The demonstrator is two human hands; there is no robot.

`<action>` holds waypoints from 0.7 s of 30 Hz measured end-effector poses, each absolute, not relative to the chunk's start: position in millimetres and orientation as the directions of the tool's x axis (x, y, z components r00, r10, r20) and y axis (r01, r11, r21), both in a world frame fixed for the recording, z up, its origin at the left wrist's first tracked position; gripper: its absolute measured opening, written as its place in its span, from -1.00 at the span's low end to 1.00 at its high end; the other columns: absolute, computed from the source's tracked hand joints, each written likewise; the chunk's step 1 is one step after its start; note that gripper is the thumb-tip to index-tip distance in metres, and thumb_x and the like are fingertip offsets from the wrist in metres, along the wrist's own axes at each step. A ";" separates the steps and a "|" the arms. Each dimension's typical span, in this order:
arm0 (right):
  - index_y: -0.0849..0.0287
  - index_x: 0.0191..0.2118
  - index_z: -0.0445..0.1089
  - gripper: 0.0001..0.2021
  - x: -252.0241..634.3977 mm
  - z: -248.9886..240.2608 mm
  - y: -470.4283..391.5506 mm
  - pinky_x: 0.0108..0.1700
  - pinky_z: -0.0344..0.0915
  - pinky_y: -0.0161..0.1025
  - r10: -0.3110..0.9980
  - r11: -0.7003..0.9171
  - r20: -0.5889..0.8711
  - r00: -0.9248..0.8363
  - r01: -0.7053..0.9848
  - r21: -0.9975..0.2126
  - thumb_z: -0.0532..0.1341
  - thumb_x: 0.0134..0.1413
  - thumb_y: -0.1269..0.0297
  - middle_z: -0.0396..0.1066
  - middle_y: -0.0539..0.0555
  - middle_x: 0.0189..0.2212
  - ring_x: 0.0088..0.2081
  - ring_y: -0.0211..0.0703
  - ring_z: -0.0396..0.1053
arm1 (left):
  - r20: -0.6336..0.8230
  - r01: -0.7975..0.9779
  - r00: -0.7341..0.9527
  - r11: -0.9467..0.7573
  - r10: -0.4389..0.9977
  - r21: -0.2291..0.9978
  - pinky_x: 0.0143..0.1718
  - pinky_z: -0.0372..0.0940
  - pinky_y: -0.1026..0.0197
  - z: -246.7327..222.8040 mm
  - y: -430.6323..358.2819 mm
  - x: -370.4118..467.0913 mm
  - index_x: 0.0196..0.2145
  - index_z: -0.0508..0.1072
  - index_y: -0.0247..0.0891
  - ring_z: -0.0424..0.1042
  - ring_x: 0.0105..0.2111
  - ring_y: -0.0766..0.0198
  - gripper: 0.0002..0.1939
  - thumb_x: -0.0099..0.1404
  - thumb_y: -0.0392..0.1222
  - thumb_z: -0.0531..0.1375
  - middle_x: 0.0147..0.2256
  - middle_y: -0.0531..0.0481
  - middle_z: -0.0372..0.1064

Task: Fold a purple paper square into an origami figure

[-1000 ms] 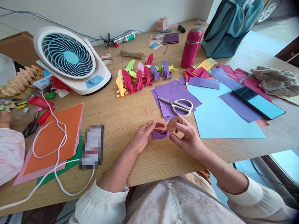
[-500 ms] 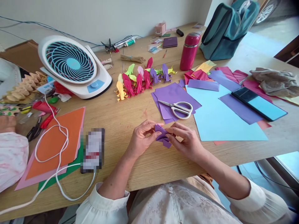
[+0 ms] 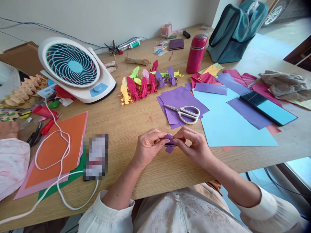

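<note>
A small folded piece of purple paper [image 3: 169, 148] is pinched between my two hands, just above the table's front part. My left hand [image 3: 150, 145] grips its left side with thumb and fingers, and my right hand [image 3: 193, 142] grips its right side the same way. Fingertips hide part of the folds. Right beyond my hands lie purple paper sheets [image 3: 184, 97] with white-handled scissors [image 3: 187, 114] on top, their blades pointing left. Farther back sits a cluster of folded paper figures [image 3: 144, 84] in red, yellow, green, pink and purple.
At left stand a white fan [image 3: 75, 69], orange paper [image 3: 57, 149] and a phone [image 3: 96, 157] on a white cable. Light-blue paper [image 3: 218, 126], a dark phone [image 3: 267, 106], a red flask [image 3: 196, 55] and a teal bag [image 3: 235, 35] are at right. Another person's sleeve [image 3: 13, 165] shows far left.
The folded purple paper has turned between my fingers and its flap now points straight down toward me. My left hand has shifted slightly; both hands keep their grip.
</note>
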State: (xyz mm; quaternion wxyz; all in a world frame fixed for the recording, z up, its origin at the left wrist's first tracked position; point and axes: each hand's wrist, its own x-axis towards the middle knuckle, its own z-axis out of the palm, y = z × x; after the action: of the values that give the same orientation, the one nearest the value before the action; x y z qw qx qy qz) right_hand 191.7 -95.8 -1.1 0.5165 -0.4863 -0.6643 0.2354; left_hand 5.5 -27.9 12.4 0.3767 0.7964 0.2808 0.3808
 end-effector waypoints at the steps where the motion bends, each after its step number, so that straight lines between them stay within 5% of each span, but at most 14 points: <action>1: 0.16 -0.26 0.45 -0.91 191.5 -2.2 -96.1 -0.38 0.25 -0.31 0.881 0.429 0.473 0.001 0.418 -0.801 0.20 0.26 0.43 0.39 0.02 -0.42 -0.41 -0.27 0.33 | 0.400 0.152 0.559 -0.564 0.726 0.812 -0.36 0.32 0.32 11.8 -28.1 5.4 -0.21 0.61 -0.24 0.44 -0.39 0.35 -0.90 0.30 -0.30 0.31 -0.35 -0.01 0.52; 11: 0.17 -0.14 0.39 -0.85 190.0 -7.7 -98.4 -0.37 0.21 -0.30 0.804 0.532 0.582 -0.123 0.585 -0.612 0.12 0.28 0.50 0.33 0.04 -0.40 -0.41 -0.26 0.26 | 0.455 0.166 0.546 -0.623 0.704 0.764 -0.37 0.33 0.35 10.6 -32.9 8.5 -0.19 0.60 -0.25 0.46 -0.38 0.38 -0.89 0.33 -0.31 0.29 -0.33 -0.01 0.48; 21: 0.14 -0.17 0.40 -0.87 190.4 -7.7 -98.2 -0.36 0.24 -0.26 0.788 0.535 0.603 -0.124 0.621 -0.573 0.15 0.28 0.46 0.37 0.07 -0.37 -0.39 -0.22 0.31 | 0.481 0.130 0.519 -0.621 0.707 0.773 -0.36 0.31 0.34 18.1 -38.6 11.9 -0.27 0.55 -0.22 0.39 -0.40 0.39 -0.94 0.32 -0.34 0.28 -0.36 0.05 0.43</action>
State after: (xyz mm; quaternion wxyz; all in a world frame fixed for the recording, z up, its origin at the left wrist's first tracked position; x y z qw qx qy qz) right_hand 190.4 -98.2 -7.7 0.4626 -0.4735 -0.7441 0.0904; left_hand 11.9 -38.6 18.1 0.3474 0.7992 0.2619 0.4147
